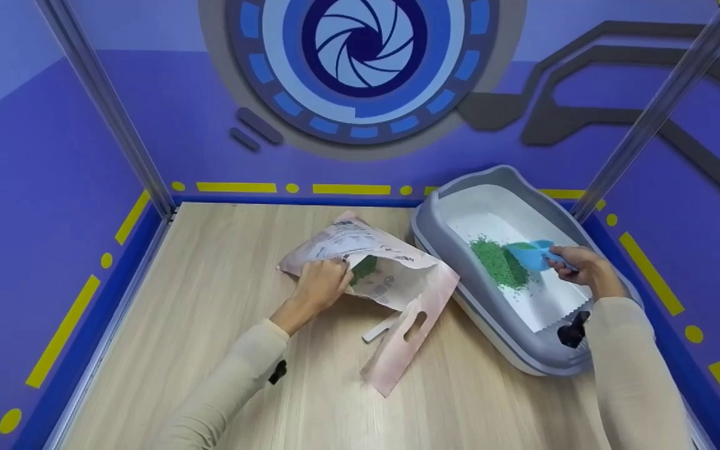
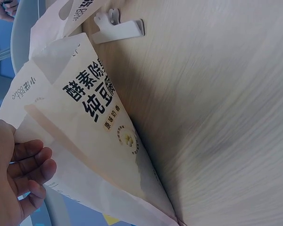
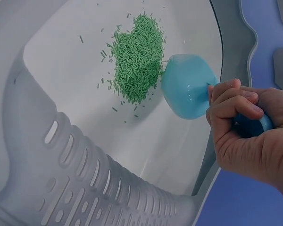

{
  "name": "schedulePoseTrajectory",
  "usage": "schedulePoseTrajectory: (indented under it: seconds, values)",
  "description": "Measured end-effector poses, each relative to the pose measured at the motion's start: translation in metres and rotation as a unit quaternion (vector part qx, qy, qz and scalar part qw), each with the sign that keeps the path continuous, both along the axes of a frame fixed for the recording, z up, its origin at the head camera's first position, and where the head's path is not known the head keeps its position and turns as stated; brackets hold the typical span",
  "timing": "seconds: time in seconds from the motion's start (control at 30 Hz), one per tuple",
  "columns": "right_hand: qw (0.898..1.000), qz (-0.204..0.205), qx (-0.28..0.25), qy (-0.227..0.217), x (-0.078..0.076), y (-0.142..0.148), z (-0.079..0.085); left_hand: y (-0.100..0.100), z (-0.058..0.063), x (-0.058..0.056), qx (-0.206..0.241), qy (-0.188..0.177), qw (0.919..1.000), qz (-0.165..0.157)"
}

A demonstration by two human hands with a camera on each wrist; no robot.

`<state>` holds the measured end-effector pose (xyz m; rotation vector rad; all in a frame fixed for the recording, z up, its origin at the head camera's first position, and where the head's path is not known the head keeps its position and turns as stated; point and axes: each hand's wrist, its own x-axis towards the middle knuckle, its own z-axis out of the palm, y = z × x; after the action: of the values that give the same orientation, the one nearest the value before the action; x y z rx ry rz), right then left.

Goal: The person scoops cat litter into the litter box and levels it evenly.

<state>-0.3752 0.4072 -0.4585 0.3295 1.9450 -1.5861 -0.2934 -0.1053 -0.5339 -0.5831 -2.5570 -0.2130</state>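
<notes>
My right hand (image 1: pixel 582 270) grips the handle of a light blue scoop (image 1: pixel 532 256) above the grey litter box (image 1: pixel 425 225). Green pellets show at the scoop's mouth in the head view. Below it, a pile of green pellet litter (image 3: pixel 139 61) lies on the box's white floor, with some stray pellets around it. On the table, a pale pink litter bag (image 1: pixel 329 240) lies on its side, its open mouth facing right and toward me. My left hand (image 1: pixel 322 282) holds the rim of that mouth with curled fingers. Some green litter (image 1: pixel 365 267) is visible inside.
A white clip (image 2: pixel 118 30) rests on the wooden table (image 1: pixel 210 300) beside the bag's cut top strip with its handle hole (image 1: pixel 407 350). The litter box stands at the right, close to the blue-purple back wall (image 1: pixel 166 125). Its slotted end (image 3: pixel 85 160) faces me.
</notes>
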Motion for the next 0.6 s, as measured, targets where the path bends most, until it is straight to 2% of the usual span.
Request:
schedulePoseTrajectory:
  seconds: [0.2,0.43,0.6]
  values:
    - [0.999,-0.002,0.04,0.005,0.003,0.002,0.001,0.001,-0.001,0.0,0.0,-0.005,1.0,-0.003]
    - [0.996,0.046,0.081,0.008,0.006,0.009,0.006,-0.001,-0.001,-0.001,0.007,0.001,0.9999,-0.009]
    - [0.993,0.054,0.109,-0.011,0.01,0.012,0.009,-0.001,-0.004,-0.001,0.0,0.008,1.0,-0.005]
